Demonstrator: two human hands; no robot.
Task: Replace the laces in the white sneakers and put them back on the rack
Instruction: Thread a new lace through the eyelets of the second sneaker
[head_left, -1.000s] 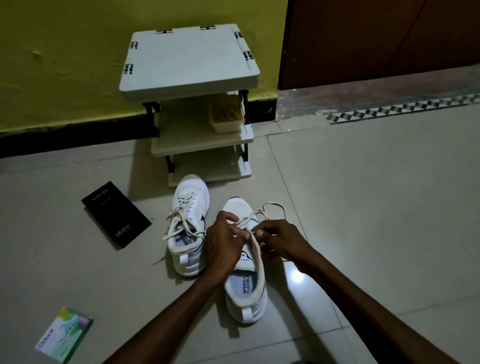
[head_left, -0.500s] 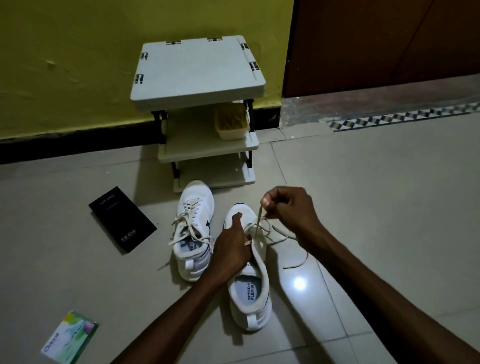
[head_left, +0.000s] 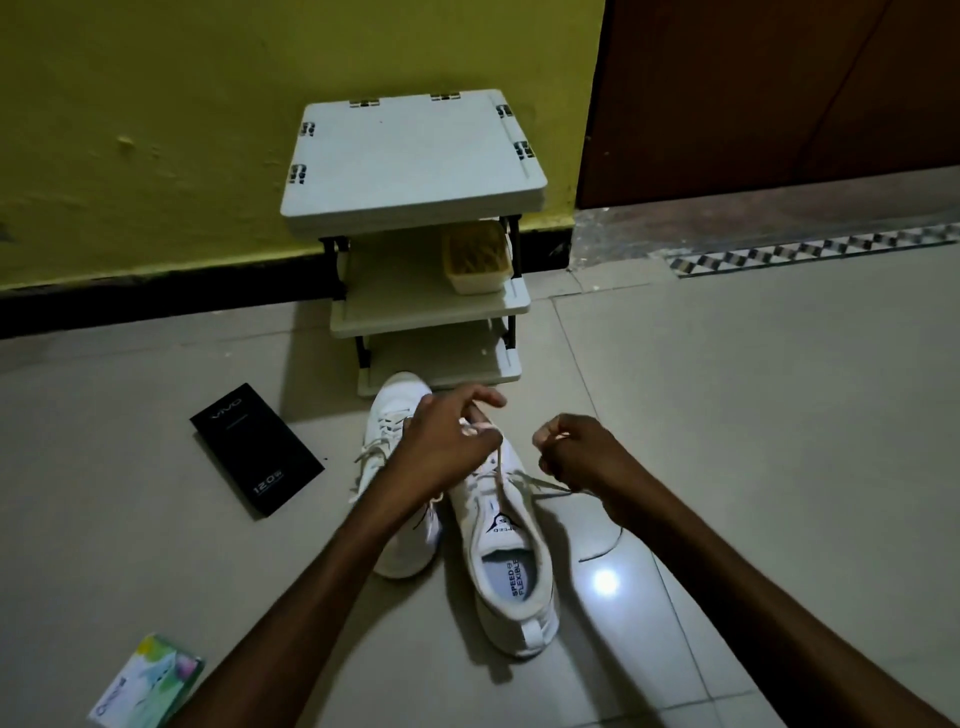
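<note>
Fingers (head_left: 545, 441) clamped on lace (head_left: 497, 467) ends — my L hand (head_left: 441, 447) just quit the shoe (head_left: 511, 571), joined R hand (head_left: 576, 452); tightening, knot next.

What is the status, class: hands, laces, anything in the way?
Left hand pinching lace above near sneaker. Right hand pinching lace too. Other sneaker alongside, both off the rack. Nothing blocks the rack.

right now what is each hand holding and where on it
Both hold the lace of the near sneaker: the left hand pinches one strand above the eyelets, and the right hand pinches the other strand out to the side.
</note>
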